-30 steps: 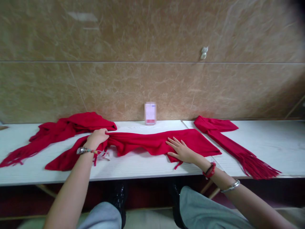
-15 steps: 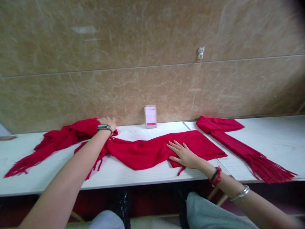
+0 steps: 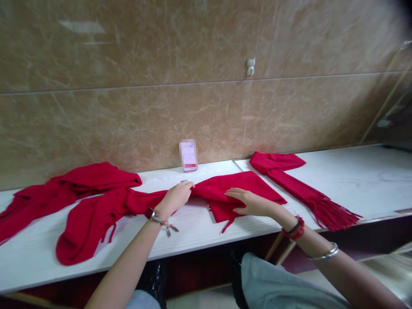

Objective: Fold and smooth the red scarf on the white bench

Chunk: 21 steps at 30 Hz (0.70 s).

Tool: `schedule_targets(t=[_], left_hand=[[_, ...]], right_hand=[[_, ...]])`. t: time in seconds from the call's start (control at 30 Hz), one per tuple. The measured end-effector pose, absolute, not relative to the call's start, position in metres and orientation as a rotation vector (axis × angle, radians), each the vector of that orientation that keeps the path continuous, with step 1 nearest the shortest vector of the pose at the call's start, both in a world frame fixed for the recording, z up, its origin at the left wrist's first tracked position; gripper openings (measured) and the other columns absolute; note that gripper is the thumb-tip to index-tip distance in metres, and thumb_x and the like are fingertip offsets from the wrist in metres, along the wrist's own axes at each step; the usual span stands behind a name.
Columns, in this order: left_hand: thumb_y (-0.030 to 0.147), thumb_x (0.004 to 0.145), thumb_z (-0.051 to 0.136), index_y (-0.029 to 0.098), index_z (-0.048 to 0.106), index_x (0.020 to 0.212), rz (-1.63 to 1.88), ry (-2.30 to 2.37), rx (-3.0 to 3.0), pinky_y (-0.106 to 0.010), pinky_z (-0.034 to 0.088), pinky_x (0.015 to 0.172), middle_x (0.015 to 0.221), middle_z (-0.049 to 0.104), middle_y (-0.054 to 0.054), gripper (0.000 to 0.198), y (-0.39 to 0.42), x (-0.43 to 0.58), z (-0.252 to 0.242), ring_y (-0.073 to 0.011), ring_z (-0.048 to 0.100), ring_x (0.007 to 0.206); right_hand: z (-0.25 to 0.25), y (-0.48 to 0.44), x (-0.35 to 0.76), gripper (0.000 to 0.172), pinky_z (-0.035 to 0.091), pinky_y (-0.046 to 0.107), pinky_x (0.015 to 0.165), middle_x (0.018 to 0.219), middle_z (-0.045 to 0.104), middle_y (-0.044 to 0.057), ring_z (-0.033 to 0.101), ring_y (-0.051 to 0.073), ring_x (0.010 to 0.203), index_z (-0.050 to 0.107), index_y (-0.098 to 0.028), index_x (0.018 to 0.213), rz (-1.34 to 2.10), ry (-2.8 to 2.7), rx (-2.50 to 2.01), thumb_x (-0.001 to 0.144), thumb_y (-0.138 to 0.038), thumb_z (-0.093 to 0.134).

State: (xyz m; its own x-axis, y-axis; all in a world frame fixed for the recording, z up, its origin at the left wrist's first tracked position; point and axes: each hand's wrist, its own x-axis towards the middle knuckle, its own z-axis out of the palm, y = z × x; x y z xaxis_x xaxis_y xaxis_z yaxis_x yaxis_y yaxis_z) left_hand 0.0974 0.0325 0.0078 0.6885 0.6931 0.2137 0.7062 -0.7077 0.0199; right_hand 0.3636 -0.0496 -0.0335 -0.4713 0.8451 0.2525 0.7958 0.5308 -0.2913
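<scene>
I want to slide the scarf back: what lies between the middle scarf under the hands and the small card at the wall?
Only bare white table separates the middle scarf from the card, as the head view shows.

Three scarves in a row along the table (image 3: pixel 199 227), wall (image 3: pixel 206 107) behind.

I log the middle scarf (image 3: pixel 225 189) lying lengthwise on the table in front of me. The left hand (image 3: pixel 176 197) grips its midsection, and the right hand (image 3: pixel 252 203) lies flat on its right part. The left scarf (image 3: pixel 80 178) is heaped behind its left end, near the wall. The right scarf (image 3: pixel 289 182) lies apart to the right, running from the wall to the front edge. A card (image 3: pixel 188 155) stands against the wall behind the left hand, and a hook (image 3: pixel 250 66) sits high on the wall above the right hand.
</scene>
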Motion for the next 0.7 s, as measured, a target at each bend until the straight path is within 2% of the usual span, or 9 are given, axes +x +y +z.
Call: schedule_targets(t=[0.2, 0.37, 0.47, 0.6, 0.7], left_hand=[[0.016, 0.09, 0.03, 0.017, 0.05, 0.106, -0.575, -1.3, -2.767, -0.029, 0.044, 0.076, 0.095, 0.063, -0.007, 0.025, 0.05, 0.11, 0.015, -0.0185, 0.059, 0.088], [0.012, 0.089, 0.029, 0.018, 0.043, 0.119, -0.593, -1.36, -2.625, -0.028, 0.044, 0.073, 0.102, 0.059, -0.009, 0.034, 0.055, 0.123, 0.01, -0.0184, 0.059, 0.088], [0.013, 0.087, 0.034, 0.018, 0.046, 0.117, -0.58, -1.199, -2.68, -0.03, 0.042, 0.081, 0.112, 0.053, -0.01, 0.033, 0.052, 0.132, 0.008, -0.0189, 0.055, 0.097], [0.033, 0.081, 0.053, 0.019, 0.048, 0.115, -0.511, -0.849, -2.892, -0.03, 0.041, 0.085, 0.109, 0.055, -0.007, 0.038, 0.044, 0.143, 0.004, -0.02, 0.053, 0.099], [0.023, 0.082, 0.051, 0.019, 0.055, 0.103, -0.509, -0.829, -2.886, -0.028, 0.042, 0.081, 0.095, 0.059, -0.004, 0.021, 0.039, 0.148, 0.003, -0.0174, 0.056, 0.087]], right_hand=[[-0.034, -0.048, 0.369, 0.038, 0.045, 0.034, 0.084, 0.109, 0.062, 0.01, 0.058, 0.021, 0.098, 0.053, -0.018, 0.114, 0.075, -2.157, -1.476, 0.077, -0.012, 0.043], [-0.02, -0.033, 0.381, 0.018, 0.047, 0.029, 0.066, 0.08, 0.066, 0.005, 0.061, 0.018, 0.072, 0.057, -0.017, 0.095, 0.148, -2.037, -1.519, 0.079, -0.021, 0.049], [-0.011, -0.025, 0.383, 0.012, 0.045, 0.028, 0.064, 0.077, 0.065, 0.004, 0.059, 0.016, 0.069, 0.057, -0.016, 0.086, 0.145, -2.049, -1.553, 0.078, -0.023, 0.051], [-0.01, -0.02, 0.386, 0.014, 0.044, 0.027, 0.065, 0.081, 0.064, 0.005, 0.057, 0.016, 0.071, 0.057, -0.015, 0.087, 0.131, -2.131, -1.554, 0.076, -0.024, 0.055], [-0.009, -0.021, 0.392, 0.02, 0.044, 0.027, 0.065, 0.082, 0.063, 0.004, 0.056, 0.016, 0.071, 0.058, -0.015, 0.088, 0.094, -2.222, -1.537, 0.069, -0.021, 0.062]])
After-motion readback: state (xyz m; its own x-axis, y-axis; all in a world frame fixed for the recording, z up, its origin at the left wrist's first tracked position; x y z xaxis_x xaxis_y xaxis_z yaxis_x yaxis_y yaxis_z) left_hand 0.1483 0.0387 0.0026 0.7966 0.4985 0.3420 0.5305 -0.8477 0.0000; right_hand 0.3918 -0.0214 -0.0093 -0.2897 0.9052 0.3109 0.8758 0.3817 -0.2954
